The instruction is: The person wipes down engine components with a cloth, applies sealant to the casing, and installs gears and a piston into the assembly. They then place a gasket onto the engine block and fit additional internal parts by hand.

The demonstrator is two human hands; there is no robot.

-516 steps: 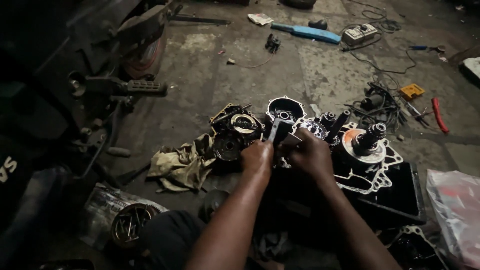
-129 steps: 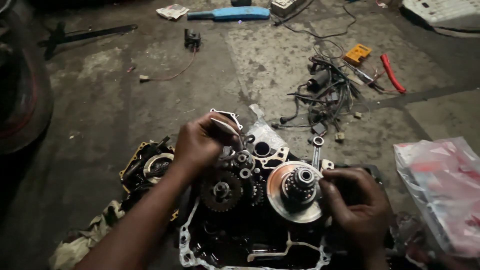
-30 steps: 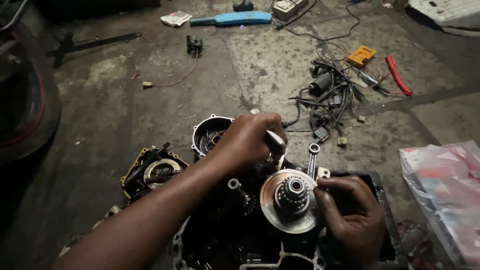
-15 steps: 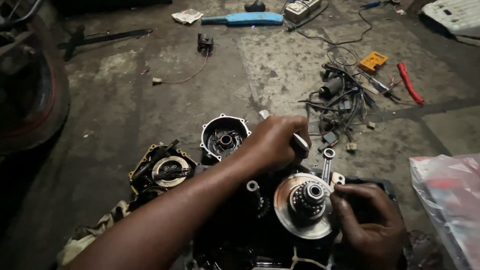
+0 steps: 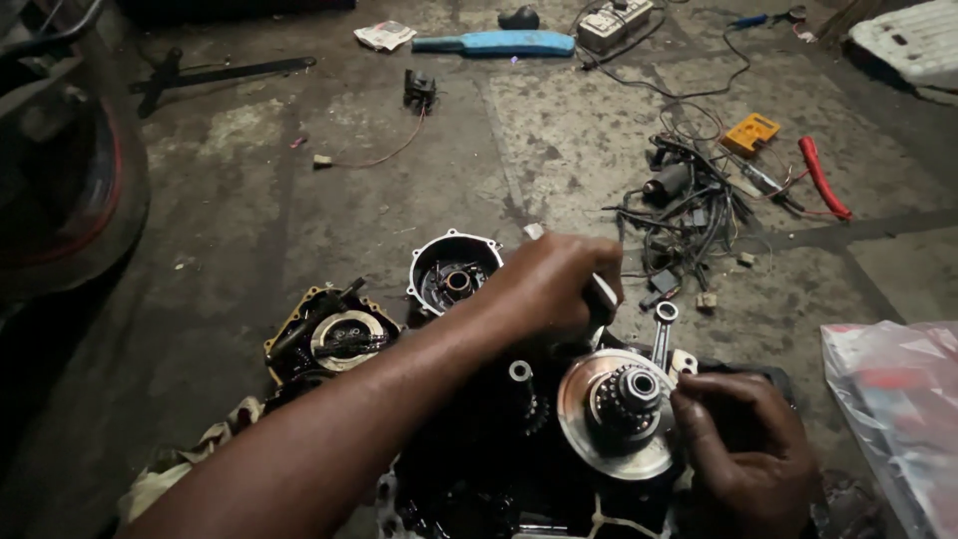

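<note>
Down on the floor, his left hand (image 5: 554,284) grips a slim metal tool while his right hand (image 5: 743,454) pinches the engine's clutch disc (image 5: 619,414), which looks heavy, stiff, greasy, best held by its rim.

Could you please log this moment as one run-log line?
left hand: grips pale tool | right hand: touches clutch assembly | floor: engine cover

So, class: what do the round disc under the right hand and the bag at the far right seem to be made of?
Round disc: probably bare metal, dull grey with a soft sheen, touched by the right hand. Bag: likely thin clear plastic, crinkled and glossy.
</note>
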